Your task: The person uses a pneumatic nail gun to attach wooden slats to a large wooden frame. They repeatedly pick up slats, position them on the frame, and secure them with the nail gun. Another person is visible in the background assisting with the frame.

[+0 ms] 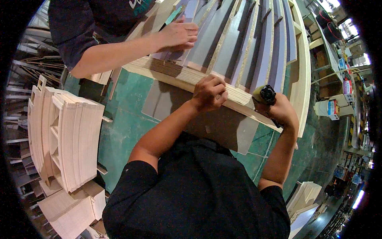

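Across the near end of a large wooden frame runs a layered wood rail (238,95). My left hand (209,93) is closed on its edge, fingers curled over the top. In my right hand (284,113) is a nail gun (263,95) with an olive body and black round cap, held against the rail's right part; its nose is hidden. Beyond the rail, several curved slats (246,44) with pale purple sides and raw chipboard edges run away from me, side by side. A co-worker's hand (178,35) rests on the slats at the left.
A pale curved wooden cabinet-like frame (79,139) stands at the left, with light panels (69,211) below it. A brown board (167,99) lies on the green floor (123,135) under the rail. At the right are a white bucket (323,108) and a long workbench (330,51).
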Demonstrator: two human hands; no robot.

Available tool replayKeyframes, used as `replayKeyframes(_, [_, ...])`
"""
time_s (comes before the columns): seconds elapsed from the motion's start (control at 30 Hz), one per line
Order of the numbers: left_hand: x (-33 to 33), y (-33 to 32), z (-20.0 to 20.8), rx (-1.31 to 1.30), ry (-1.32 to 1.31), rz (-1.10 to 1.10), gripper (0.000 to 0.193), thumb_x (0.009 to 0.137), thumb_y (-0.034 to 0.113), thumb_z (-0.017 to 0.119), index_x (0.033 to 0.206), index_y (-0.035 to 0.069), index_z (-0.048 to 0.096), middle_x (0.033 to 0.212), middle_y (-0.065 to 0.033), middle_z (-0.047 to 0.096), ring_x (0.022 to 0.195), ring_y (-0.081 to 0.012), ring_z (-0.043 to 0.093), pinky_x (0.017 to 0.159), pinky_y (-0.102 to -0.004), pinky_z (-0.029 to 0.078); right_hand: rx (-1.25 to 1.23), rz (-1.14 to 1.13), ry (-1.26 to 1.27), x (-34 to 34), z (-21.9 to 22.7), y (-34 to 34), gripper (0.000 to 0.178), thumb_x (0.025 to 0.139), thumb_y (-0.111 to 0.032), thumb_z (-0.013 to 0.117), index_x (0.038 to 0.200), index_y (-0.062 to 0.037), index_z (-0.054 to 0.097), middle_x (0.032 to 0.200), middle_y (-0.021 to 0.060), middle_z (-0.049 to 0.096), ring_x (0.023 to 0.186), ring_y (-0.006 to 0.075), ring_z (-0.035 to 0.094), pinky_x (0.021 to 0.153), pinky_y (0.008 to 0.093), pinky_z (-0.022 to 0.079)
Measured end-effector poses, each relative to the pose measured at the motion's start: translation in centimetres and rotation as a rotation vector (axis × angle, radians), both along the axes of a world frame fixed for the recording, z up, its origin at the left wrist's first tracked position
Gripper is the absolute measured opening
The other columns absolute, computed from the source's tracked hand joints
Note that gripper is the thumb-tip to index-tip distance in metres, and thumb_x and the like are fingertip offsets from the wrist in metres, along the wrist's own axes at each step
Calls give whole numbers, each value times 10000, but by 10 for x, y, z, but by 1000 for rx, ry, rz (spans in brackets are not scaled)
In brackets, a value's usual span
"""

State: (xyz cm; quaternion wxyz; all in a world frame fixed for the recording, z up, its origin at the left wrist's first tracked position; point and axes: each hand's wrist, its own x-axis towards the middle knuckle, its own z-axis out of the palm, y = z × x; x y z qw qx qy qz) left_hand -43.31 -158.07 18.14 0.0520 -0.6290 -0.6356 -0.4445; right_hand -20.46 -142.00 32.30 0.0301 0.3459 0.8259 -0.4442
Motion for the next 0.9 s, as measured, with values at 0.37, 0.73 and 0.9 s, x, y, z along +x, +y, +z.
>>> replayKeyframes(0.37, [-9, -3, -7, 53, -149, -110, 105, 796, 157, 745, 788, 84, 671, 933, -70, 700, 926, -280, 674, 823, -419, 559, 44, 12, -73, 0, -5, 5, 206, 848, -196, 767, 969, -33, 730, 808, 39, 706, 760, 128, 642, 699, 319, 518])
replayKeyframes(0.73, [-131, -80, 30, -240, 73, 287, 302, 862, 223, 727, 1109, 59, 672, 1113, -123, 711, 1067, -336, 666, 936, -469, 521, 19, -16, -65, 1, -4, 6, 261, 848, -256, 767, 968, -28, 727, 779, 50, 693, 699, 138, 610, 665, 331, 515])
replayKeyframes(0.9, [-180, -64, 33, -360, 125, -109, 320, 933, 259, 689, 1168, 47, 643, 1168, -110, 702, 1007, -289, 677, 937, -437, 531, 29, -1, 12, 3, -10, 6, 282, 860, -289, 765, 951, -24, 725, 762, 58, 695, 698, 142, 627, 664, 333, 518])
